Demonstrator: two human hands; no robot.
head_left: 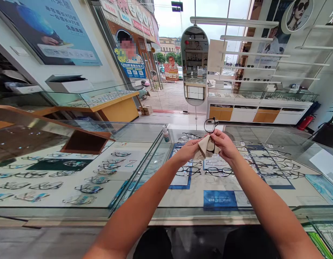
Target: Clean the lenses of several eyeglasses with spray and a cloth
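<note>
Both my arms reach out over a glass display counter (182, 212). My left hand (188, 151) is closed on a beige cleaning cloth (204, 148) with a zigzag edge. In my right hand (224, 144) is a pair of dark-framed eyeglasses (211, 125), raised above the counter with one round lens pointing up. The cloth hangs between the two hands and covers the lower part of the glasses. Below my hands, several pairs of eyeglasses (219, 172) lie in rows inside the case.
A small spray bottle (165, 134) stands on the counter glass left of my hands. A wooden-framed tabletop mirror (47, 133) leans at the left. Beyond the counter stands a tall oval mirror (195, 66). Further display cabinets (242, 111) line the far right.
</note>
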